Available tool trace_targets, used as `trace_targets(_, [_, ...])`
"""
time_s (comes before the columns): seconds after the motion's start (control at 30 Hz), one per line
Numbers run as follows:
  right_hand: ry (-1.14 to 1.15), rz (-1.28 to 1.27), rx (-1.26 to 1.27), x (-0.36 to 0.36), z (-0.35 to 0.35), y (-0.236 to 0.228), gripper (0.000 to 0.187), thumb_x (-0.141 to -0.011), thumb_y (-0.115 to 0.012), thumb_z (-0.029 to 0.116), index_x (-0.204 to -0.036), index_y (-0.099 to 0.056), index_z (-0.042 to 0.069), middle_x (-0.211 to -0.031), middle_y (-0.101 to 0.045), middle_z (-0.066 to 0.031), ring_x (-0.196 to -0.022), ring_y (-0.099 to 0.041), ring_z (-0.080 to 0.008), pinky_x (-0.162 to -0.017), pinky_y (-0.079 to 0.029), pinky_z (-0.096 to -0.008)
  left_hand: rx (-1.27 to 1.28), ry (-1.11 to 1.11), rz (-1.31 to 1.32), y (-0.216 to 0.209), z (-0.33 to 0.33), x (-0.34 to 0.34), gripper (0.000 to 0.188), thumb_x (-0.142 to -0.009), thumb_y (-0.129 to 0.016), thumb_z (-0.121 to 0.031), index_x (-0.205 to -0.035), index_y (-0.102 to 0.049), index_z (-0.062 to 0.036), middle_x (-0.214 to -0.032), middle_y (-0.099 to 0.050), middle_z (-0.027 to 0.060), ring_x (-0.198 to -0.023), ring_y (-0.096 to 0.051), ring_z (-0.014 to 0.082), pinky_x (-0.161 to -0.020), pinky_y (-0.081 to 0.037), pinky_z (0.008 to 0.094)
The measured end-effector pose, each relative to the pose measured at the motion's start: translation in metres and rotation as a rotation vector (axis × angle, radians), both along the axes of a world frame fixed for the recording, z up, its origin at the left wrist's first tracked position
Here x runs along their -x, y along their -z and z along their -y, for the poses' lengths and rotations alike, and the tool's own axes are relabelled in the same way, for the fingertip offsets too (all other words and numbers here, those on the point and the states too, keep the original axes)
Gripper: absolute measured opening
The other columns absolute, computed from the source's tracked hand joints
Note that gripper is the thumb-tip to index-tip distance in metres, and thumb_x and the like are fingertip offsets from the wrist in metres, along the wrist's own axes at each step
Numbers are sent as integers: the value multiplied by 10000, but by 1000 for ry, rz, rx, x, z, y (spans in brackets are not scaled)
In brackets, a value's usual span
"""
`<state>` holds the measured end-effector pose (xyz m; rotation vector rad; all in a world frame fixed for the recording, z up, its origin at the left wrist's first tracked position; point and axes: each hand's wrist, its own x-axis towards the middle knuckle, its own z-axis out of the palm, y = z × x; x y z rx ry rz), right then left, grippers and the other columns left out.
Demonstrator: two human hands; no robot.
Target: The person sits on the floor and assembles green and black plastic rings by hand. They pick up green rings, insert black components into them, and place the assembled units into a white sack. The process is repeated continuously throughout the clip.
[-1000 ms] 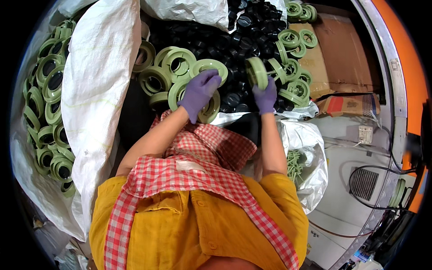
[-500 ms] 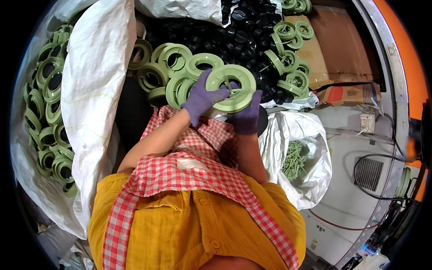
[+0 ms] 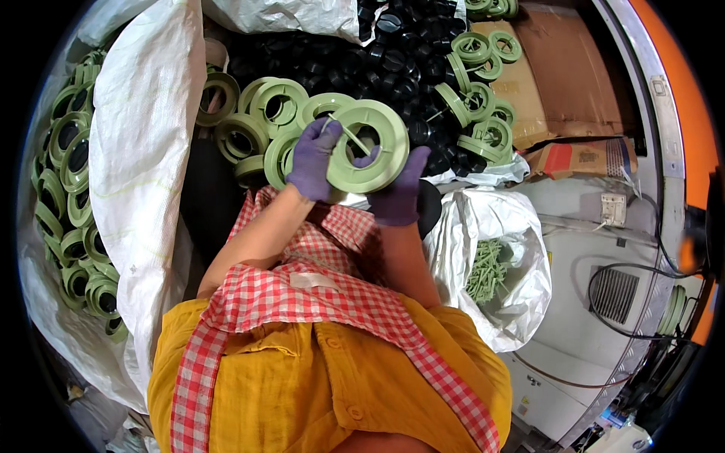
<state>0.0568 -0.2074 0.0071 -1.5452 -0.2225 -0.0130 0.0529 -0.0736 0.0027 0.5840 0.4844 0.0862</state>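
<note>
A light green plastic ring (image 3: 391,155) with a wide flange is held up in front of my apron. My right hand (image 3: 397,195), in a purple glove, grips it from the right and behind; a fingertip shows through the hole. My left hand (image 3: 311,160), also gloved in purple, is closed at the ring's left rim. A thin green plastic stick (image 3: 353,139) slants across the ring's opening, its upper end at my left fingertips. Whether the stick is still joined to the ring cannot be told. More green rings (image 3: 278,104) lie just beyond my left hand.
Black round caps (image 3: 393,60) are heaped at the back. Green rings with sticks (image 3: 483,98) lie at the right on cardboard (image 3: 521,113). A white bag (image 3: 529,302) at my right holds green sticks (image 3: 487,275). At the left, a white sack (image 3: 140,151) holds rings (image 3: 74,151).
The ring and both hands have shifted left in the picture. The stick, upright within the opening before, now slants toward my left fingertips. My left fingers have moved toward its upper end.
</note>
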Motion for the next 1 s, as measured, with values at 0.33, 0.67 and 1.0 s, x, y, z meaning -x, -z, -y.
trace_targets(0.33, [533,484,1054,-194,114,26,547,-729,-719,243,-1192,-513,36,-1021,-635,-165,-916,-613,-336,-846,-471,-404,-1631,157,-213,39,-73,-8,535,-705,-719,-284,-1175,-585,-68,-1265,-485,209,-1178,-452,353,-1011,-352,418])
trace_targets(0.67, [410,-223,-139,-114,75,-36,475,-793,-647,58,-1213,-442,-28,-1018,-592,-99,-907,-592,-181,-822,-483,-303,-871,69,210,-15,-18,-1,480,-777,-693,-186,-1199,-526,-31,-1161,-578,152,-1040,-573,240,-890,-460,363])
trace_targets(1.0, [-259,-456,-665,21,39,-36,608,-863,-537,407,-1300,-397,7,-1168,-549,-120,-1037,-559,-219,-915,-448,-349,-233,408,172,-50,5,29,646,-754,-657,-47,-1334,-374,-57,-1229,-503,94,-1117,-520,174,-923,-452,307])
